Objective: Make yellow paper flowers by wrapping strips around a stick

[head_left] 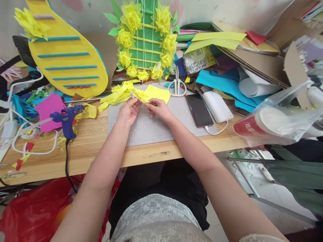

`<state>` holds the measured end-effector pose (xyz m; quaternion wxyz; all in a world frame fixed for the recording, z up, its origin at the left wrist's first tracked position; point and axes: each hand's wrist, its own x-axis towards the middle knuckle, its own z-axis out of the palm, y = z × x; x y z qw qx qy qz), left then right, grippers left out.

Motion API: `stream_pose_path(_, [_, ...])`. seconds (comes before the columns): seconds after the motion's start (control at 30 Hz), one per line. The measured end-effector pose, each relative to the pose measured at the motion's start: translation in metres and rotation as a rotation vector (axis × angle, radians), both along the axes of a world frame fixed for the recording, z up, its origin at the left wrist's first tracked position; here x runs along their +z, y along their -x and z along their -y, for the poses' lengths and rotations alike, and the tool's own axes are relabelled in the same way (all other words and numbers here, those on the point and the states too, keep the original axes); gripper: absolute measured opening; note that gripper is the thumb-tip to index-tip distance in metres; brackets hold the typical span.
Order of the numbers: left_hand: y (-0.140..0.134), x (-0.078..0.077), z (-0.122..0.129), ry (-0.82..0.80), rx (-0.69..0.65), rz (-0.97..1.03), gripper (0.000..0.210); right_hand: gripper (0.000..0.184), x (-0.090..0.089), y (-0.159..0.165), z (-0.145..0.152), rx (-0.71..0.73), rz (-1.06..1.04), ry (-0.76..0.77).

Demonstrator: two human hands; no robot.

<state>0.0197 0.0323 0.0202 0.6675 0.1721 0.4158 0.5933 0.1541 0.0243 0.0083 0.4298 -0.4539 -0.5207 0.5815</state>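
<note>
Above a grey cutting mat (148,124), my left hand (130,109) and my right hand (158,108) meet at a yellow paper flower (141,95). The fingertips of both hands are closed on it, one hand at each side. Yellow paper strips and petals (116,94) lie heaped just beyond my left hand. Flat on the mat behind my right hand is a yellow paper sheet (157,93). White-handled scissors (177,85) rest at the mat's far edge. Exactly how the fingers pinch the flower is too small to make out.
A blue glue gun (67,118) with a cord stands left of the mat. A phone (199,110) and a white power bank (217,106) lie right. Behind stand a yellow cardboard instrument (68,64) and a green one (146,40) with yellow flowers. A bagged cup (252,124) stands far right.
</note>
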Motion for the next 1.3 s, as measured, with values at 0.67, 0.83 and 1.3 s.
stream_pose_path(0.67, [-0.0017,0.0008,0.0009,-0.036,0.091,-0.15,0.023,0.019,-0.0007,0.0005,-0.0026,-0.077,-0.104,0.023])
stream_pose_path(0.83, [-0.0013,0.0019,0.0006,-0.013,0.097,-0.185,0.02,0.016,-0.0008,-0.0026,-0.0041,-0.076,-0.081,0.02])
stream_pose_path(1.3, [0.0003,-0.0015,0.0005,-0.012,0.038,-0.138,0.012,0.017,0.0045,-0.0018,-0.0006,-0.111,-0.037,0.05])
